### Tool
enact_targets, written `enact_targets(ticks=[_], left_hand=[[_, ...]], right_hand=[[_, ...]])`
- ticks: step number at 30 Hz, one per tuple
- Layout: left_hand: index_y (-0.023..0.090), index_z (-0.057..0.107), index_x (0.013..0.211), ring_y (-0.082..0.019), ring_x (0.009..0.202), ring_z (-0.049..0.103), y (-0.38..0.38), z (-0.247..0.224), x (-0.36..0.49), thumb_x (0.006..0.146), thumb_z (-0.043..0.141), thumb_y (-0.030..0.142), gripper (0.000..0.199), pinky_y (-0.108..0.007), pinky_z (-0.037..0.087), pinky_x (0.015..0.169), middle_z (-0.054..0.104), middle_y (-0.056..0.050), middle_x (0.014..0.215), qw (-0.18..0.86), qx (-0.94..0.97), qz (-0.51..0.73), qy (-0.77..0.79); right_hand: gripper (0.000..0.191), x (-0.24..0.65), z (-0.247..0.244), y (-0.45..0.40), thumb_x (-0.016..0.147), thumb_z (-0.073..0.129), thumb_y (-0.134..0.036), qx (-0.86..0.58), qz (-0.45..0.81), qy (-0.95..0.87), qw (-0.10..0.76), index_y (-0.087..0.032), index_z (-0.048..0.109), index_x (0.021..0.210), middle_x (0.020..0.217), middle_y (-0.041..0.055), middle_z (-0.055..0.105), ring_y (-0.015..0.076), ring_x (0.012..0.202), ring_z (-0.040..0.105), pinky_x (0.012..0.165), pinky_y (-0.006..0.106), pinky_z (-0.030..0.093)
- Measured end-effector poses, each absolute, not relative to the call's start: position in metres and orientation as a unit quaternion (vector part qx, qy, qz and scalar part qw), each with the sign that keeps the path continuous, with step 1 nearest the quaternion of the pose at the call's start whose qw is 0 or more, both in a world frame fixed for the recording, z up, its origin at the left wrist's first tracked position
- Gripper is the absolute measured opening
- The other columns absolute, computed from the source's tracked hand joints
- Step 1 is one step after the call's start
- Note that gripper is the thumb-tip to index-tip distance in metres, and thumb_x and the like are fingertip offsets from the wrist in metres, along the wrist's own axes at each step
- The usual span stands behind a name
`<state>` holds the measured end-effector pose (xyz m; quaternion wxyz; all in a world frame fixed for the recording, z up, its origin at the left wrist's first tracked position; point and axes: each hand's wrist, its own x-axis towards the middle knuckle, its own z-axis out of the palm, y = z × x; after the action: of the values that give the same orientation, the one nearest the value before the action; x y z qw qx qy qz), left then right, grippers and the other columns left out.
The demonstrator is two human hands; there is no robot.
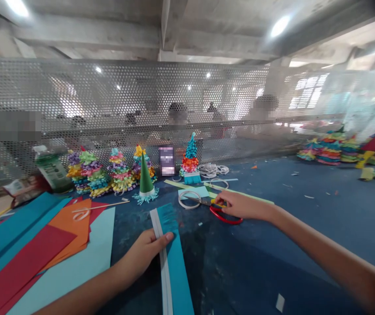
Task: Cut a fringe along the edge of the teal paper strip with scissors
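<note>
A long blue paper strip (177, 271) with a white taped edge is pinched in my left hand (151, 245), thumb on top. The strip's far end is cut into a fine fringe. Red-handled scissors (225, 216) lie on the dark blue table, blades pointing left over a white ring (189, 200). My right hand (228, 203) has its fingers closed at the scissors' handles, near a yellow part. A green paper cone (146, 175) with a light blue fringe at its base stands beyond the strip.
Stacked red, orange, blue and pale paper sheets (59, 236) cover the left side. Behind stand several fringed paper cones (122, 173), a green jar (54, 173), a phone (167, 161) and coiled white cord (212, 169). A perforated metal screen (135, 100) borders the table; people show behind it.
</note>
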<state>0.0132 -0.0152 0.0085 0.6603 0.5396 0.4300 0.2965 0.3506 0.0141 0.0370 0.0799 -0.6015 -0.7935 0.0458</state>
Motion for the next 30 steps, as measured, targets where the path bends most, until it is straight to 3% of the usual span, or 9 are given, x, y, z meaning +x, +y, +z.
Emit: enact_targets(ticks=[4,8,15,19,26,30], left_hand=[[0.018,0.077,0.076,-0.017,0.064,0.063,-0.016,0.013,0.014,0.056,0.095,0.075,0.063,-0.028,0.053,0.067,0.076,0.001,0.067,0.663,0.525,0.311,0.434],[0.018,0.077,0.077,-0.017,0.066,0.066,-0.017,0.017,0.014,0.058,0.098,0.069,0.058,-0.026,0.054,0.067,0.077,0.002,0.069,0.664,0.523,0.314,0.432],[0.018,0.074,0.084,-0.02,0.07,0.072,-0.021,0.018,0.015,0.063,0.096,0.068,0.059,-0.031,0.059,0.07,0.081,-0.003,0.073,0.676,0.52,0.306,0.423],[0.018,0.071,0.085,-0.024,0.068,0.073,-0.024,0.016,0.02,0.062,0.095,0.071,0.063,-0.034,0.06,0.067,0.081,-0.007,0.07,0.678,0.528,0.305,0.411],[0.018,0.075,0.09,-0.019,0.076,0.069,-0.023,0.015,0.021,0.063,0.095,0.07,0.061,-0.028,0.057,0.074,0.081,0.0,0.081,0.637,0.557,0.352,0.399],[0.018,0.075,0.092,-0.021,0.074,0.068,-0.026,0.014,0.019,0.068,0.092,0.071,0.06,-0.031,0.057,0.073,0.08,-0.001,0.079,0.645,0.562,0.342,0.39]], right_hand=[[0.031,0.357,0.028,0.023,0.105,0.072,-0.036,-0.63,0.155,-0.761,0.026,-0.021,0.069,0.132,0.132,0.0094,0.072,0.0256,0.105,0.074,0.089,0.046,0.064],[0.032,0.355,0.032,0.023,0.105,0.072,-0.036,-0.657,0.217,-0.721,0.046,-0.021,0.069,0.133,0.136,0.0099,0.07,0.0273,0.11,0.072,0.092,0.049,0.063],[0.034,0.352,0.067,0.005,0.105,0.071,-0.037,-0.632,0.373,-0.646,0.211,-0.02,0.068,0.134,0.133,0.0096,0.071,0.0272,0.108,0.073,0.09,0.048,0.063],[0.036,0.303,0.057,-0.018,0.105,0.071,-0.039,-0.569,0.455,-0.596,0.336,-0.019,0.067,0.135,0.133,0.0094,0.071,0.0277,0.108,0.073,0.09,0.048,0.063],[0.024,0.222,0.011,-0.047,0.106,0.07,-0.038,-0.495,0.586,-0.522,0.373,-0.017,0.07,0.118,0.098,0.0014,0.074,0.0149,0.07,0.07,0.063,0.031,0.061],[0.018,0.209,0.005,-0.049,0.106,0.071,-0.034,-0.457,0.597,-0.512,0.415,-0.017,0.07,0.111,0.086,-0.0028,0.07,0.0117,0.06,0.064,0.056,0.026,0.057]])
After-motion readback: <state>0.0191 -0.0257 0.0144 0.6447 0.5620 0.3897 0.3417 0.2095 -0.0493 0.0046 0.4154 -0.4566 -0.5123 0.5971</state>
